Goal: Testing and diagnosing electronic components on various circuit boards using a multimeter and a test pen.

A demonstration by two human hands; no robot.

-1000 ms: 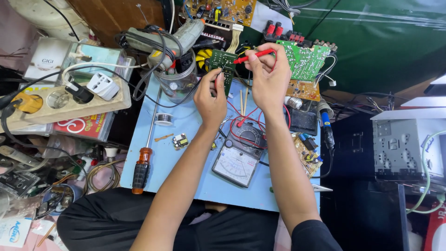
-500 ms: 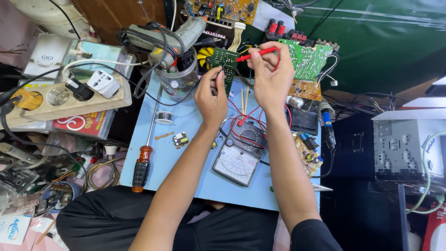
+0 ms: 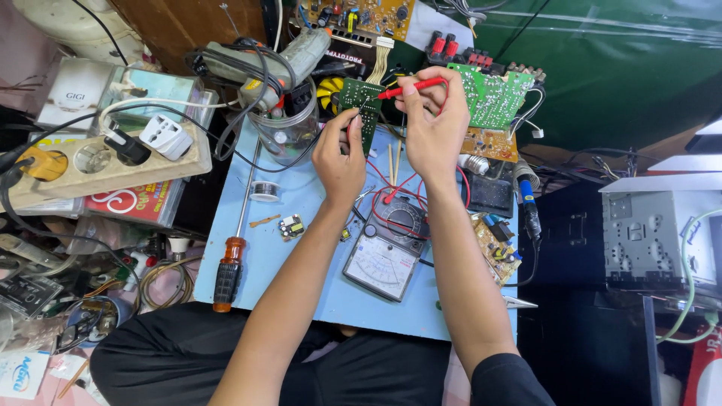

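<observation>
circuit board [image 3: 362, 101], small, dark green and narrow, hangs upright above the blue work mat [image 3: 316, 218], pinched at its lower edge by the left hand [image 3: 340, 154] with fingers closed on it. right hand [image 3: 430, 124] sits just beside it, fingers curled around a red test probe [image 3: 410, 88] whose tip touches the board. an analog multimeter [image 3: 385, 252] lies between the forearms, an orange-handled screwdriver [image 3: 229, 263] well to the left.

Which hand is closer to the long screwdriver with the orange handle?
Left. The left hand is up and to the right of the screwdriver, apart from it. The right hand is farther right, holding a red probe.
</observation>
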